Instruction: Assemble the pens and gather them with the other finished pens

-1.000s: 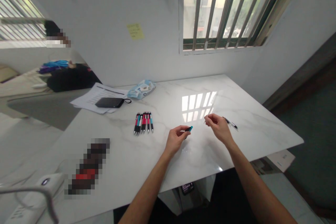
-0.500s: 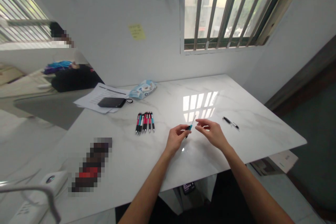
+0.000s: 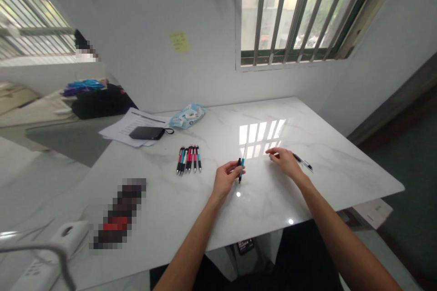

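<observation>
Nearest to you, at the near left corner of the white marble table (image 3: 191,218), sits a white power strip (image 3: 41,259) with a grey cable looping over it, and just beyond it lies a blurred dark-and-red object that cannot be made out.

Your two forearms come in from the near edge. Your left hand (image 3: 225,181) is curled into a loose fist, thumb and fingertips pinched around a teal-and-black pen part (image 3: 241,168), which stands almost upright, its lower end close to the tabletop and a thin pale refill rising from its top toward the window glare. Your right hand (image 3: 285,163) lies a little farther and to the right, palm down and fingers partly spread, half open; it grips nothing that can be seen, and its fingertips hover at or just above the surface (whether they touch it cannot be told). Just right of that hand a black pen (image 3: 302,161) lies flat on the table, its near end close beside your knuckles.

Left of your left hand, well apart from it, a row of red and teal pens (image 3: 189,159) lies side by side, tips toward you.

Farther left and back, a black pouch (image 3: 146,133) rests on a stack of papers (image 3: 123,127), and a blue-and-white packet (image 3: 187,115) lies beside them near the wall.
</observation>
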Tool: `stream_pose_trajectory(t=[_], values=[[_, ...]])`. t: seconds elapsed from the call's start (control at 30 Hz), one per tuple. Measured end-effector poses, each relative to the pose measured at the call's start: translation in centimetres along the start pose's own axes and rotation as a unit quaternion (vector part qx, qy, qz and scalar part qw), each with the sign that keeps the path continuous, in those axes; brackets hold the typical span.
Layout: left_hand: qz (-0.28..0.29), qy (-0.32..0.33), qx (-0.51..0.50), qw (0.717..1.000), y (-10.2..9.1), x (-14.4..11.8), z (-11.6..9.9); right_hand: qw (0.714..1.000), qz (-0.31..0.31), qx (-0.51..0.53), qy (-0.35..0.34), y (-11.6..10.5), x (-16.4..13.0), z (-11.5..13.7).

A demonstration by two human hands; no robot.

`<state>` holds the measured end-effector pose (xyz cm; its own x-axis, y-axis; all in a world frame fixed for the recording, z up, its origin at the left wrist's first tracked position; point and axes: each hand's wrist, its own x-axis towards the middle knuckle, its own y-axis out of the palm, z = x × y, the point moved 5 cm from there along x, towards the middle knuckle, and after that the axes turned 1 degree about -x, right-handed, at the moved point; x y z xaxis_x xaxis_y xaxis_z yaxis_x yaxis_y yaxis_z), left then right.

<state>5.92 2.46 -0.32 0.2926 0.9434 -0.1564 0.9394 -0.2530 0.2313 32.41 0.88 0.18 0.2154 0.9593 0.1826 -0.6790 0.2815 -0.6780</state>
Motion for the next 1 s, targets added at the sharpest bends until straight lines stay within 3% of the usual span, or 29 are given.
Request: stream_pose_trajectory(t=[0.17,0.3,0.43,0.53,0.8,1.0], values=[[-0.014,0.028,0.041,0.999,-0.7,0.3,-0.2,0.988,-0.066,0.130,-0.056,0.2,5.5,4.7],[-0.018,0.019,0.049,0.998,-1.2,0.5,0.1,0.958,-0.028,0.283,-0.032,2.8,8.3,5.1],[-0.022,0.008,0.066,0.998,-1.4,0.5,0.0,0.929,-0.002,0.365,0.057,5.8,7.9,3.0],[-0.023,0.005,0.076,0.997,-1.3,0.4,-0.1,0.913,0.035,0.399,0.082,7.0,6.9,2.3],[-0.029,-0.007,0.099,0.995,-1.2,0.2,-0.1,0.853,0.049,0.510,0.096,6.7,6.5,3.2],[-0.028,-0.025,0.114,0.993,-0.9,0.0,-0.6,0.853,0.037,0.519,0.043,5.8,6.4,4.4]])
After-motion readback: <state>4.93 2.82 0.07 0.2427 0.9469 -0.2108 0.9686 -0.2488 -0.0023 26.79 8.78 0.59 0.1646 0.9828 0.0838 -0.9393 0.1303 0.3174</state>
